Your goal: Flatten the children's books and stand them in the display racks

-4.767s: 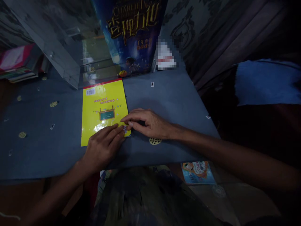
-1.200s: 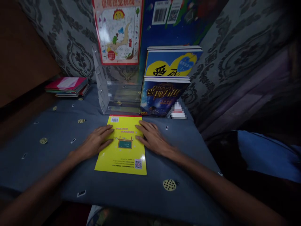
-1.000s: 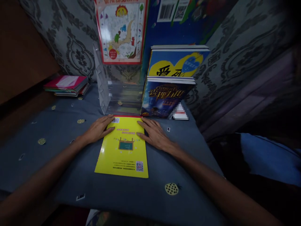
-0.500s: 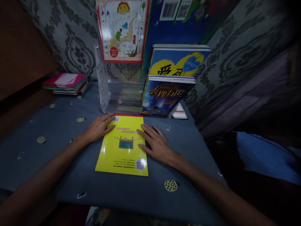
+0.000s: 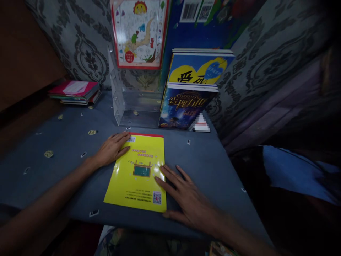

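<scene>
Right, both hands are down flat and nothing is gripped, and that is where the risk sits. The yellow booklet point(image 5: 137, 174) lies face-down on the cloth-covered bench point(image 5: 213, 160), its near edge close to the bench's front edge. With that glossy cover, I'd judge an uneven press could skid it toward the person and off the front, or bunch the cloth under it. A shove the other way could run its red far edge into the clear acrylic stand point(image 5: 133, 106) and disturb the upright books point(image 5: 186, 105) leaning beside it. The left hand point(image 5: 112, 149) rests open at the booklet's far left corner, fingers point(image 5: 123, 137) slightly apart and lying on the cover beside the barcode. The right hand point(image 5: 188, 201) is splayed wide on the cloth, its fingertips point(image 5: 165, 170) touching the booklet's right edge and its thumb just beside the near right corner. So the booklet lies between the two hands, pinned only by light contact at opposite corners.
</scene>
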### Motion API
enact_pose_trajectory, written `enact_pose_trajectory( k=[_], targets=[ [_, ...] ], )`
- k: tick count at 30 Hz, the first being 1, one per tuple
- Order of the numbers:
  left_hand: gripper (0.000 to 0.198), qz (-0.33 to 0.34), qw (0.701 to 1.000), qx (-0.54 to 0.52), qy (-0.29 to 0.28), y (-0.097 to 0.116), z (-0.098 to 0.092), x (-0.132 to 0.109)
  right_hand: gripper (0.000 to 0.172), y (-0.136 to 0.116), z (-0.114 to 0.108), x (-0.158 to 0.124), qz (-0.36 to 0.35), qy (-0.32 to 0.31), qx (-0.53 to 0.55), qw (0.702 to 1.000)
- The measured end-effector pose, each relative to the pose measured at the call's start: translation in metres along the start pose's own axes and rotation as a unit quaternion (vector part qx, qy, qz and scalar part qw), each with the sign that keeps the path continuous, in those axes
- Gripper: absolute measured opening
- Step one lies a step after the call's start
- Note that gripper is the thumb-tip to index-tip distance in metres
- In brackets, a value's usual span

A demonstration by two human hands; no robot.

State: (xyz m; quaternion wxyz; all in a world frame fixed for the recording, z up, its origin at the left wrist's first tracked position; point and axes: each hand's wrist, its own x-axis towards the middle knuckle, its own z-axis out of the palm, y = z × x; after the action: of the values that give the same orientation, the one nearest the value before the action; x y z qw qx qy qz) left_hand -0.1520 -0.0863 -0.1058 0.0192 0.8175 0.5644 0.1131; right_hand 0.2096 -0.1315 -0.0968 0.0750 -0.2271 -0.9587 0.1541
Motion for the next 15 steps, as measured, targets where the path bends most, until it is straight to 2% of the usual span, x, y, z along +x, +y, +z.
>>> enact_pose_trajectory(
  k=[4, 7, 9, 11, 15],
  targets=[
    [0.058, -0.001, 1.0, -0.006, 0.002, 0.011, 0.0, -0.017, 0.101, -0.013, 0.004, -0.014, -0.015, -0.014, -0.006, 1.0],
    [0.056, 0.0, 1.0, -0.014, -0.002, 0.019, 0.0, -0.03, 0.106, -0.026, 0.009, -0.023, -0.016, -0.005, -0.021, 1.0],
    [0.055, 0.004, 1.0, -0.016, 0.0, 0.025, -0.001, -0.037, 0.095, -0.034, 0.013, -0.029, -0.015, 0.004, -0.041, 0.999],
    [0.055, 0.009, 1.0, -0.016, 0.004, 0.029, -0.002, -0.045, 0.075, -0.042, 0.019, -0.033, -0.01, 0.024, -0.063, 0.998],
    [0.055, 0.023, 1.0, -0.009, 0.009, 0.035, -0.003, -0.057, 0.052, -0.051, 0.029, -0.037, -0.019, 0.095, -0.09, 0.991]
  ],
)
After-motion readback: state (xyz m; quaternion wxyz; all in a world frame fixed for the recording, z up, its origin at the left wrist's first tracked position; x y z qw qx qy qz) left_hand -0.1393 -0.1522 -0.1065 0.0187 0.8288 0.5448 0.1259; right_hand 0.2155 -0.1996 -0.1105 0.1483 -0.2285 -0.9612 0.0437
